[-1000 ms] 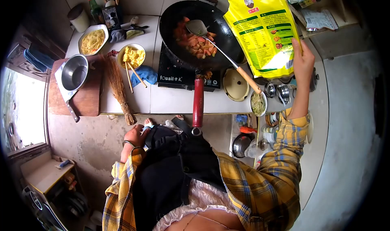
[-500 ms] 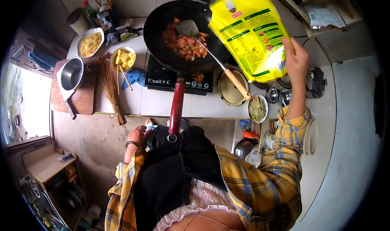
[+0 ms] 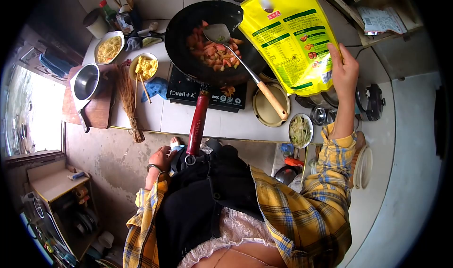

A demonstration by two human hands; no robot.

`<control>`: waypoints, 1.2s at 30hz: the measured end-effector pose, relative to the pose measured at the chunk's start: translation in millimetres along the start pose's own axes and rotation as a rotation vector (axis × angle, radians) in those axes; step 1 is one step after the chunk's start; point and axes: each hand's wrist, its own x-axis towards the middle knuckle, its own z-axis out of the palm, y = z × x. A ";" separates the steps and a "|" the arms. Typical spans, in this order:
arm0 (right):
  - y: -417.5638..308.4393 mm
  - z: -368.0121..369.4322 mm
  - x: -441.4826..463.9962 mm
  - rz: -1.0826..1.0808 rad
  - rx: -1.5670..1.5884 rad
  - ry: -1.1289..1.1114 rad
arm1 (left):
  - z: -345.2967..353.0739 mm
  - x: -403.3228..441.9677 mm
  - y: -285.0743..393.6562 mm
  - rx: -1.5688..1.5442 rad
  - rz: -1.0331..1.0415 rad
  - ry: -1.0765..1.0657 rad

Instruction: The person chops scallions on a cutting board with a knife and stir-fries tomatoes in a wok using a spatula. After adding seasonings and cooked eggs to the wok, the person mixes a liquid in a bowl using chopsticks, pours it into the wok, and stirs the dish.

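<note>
My right hand grips the lower right edge of a yellow seasoning pouch with green bands and printed text. The pouch is tilted, its far corner at the right side of a black wok. Chopped reddish pieces, perhaps tomato, lie in the wok. A spatula rests in it, its wooden handle reaching over the rim. The wok's red handle points toward my waist. My left hand hangs beside my hip, holding nothing, its fingers loosely apart.
Under the wok sits an induction cooker. To the left are a bowl of scrambled egg with chopsticks, a plate of noodles, a straw brush and a steel pot on a cutting board. A bowl of sliced greens stands right.
The view has shifted slightly. The pouch stays tilted by the wok in my right hand, its printing sharper now. My left hand has barely moved.
</note>
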 end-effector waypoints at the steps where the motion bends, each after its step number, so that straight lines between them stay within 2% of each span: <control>1: 0.5 -0.1 -0.3 0.004 -0.006 0.011 | 0.7 -0.1 -0.5 0.001 -0.003 0.000; 12: 12.9 2.3 -10.0 0.084 0.047 0.157 | 7.0 2.9 -5.1 0.002 -0.023 0.004; 16: 13.5 4.0 -13.2 0.022 -0.022 0.055 | 5.6 3.0 -1.8 -0.007 -0.027 0.001; 23: 27.7 5.1 -18.5 0.061 0.125 0.114 | 10.8 8.2 -7.4 0.004 -0.010 -0.029; 26: 34.3 2.8 -23.4 0.112 0.220 0.228 | 7.3 2.4 0.1 0.023 0.010 -0.022; 29: 61.3 -21.6 -32.2 0.176 0.223 0.388 | 19.1 10.2 -17.0 0.140 0.122 -0.010; 31: 72.6 -43.2 -28.9 0.206 0.374 0.590 | 20.4 17.4 -22.8 0.018 0.133 -0.085; 32: 76.4 -53.4 -22.5 0.200 0.389 0.734 | 20.1 18.1 -20.5 0.017 0.073 -0.095; 35: 88.3 -94.9 3.2 0.141 0.269 0.974 | 16.4 15.1 1.5 0.055 -0.088 -0.111; 36: 90.4 -103.9 16.5 0.114 0.174 1.022 | 25.0 19.4 -13.8 -0.011 -0.047 -0.099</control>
